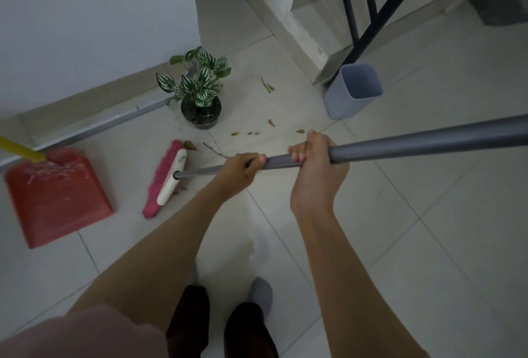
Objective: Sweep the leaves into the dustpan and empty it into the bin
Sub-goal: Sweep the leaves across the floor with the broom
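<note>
Both my hands grip the grey handle of a broom [400,143]. My left hand [243,170] holds it lower down, my right hand [317,157] higher up. The broom's pink-bristled head [163,183] rests on the tiled floor, a short gap right of the red dustpan [57,197], which lies flat with its yellow handle [20,150] pointing up-left. Several dry leaves [270,122] and thin twigs [265,85] lie scattered on the tiles beyond my hands. One leaf [190,145] lies at the top end of the broom head. A pale blue-grey bin [353,90] stands open at the upper right.
A potted plant with striped leaves [201,92] stands on the floor near the wall, just beyond the broom head. A grey pole [94,128] lies along the skirting. Dark stair railing bars [360,15] and a concrete stair base rise behind the bin. My feet [245,326] are below.
</note>
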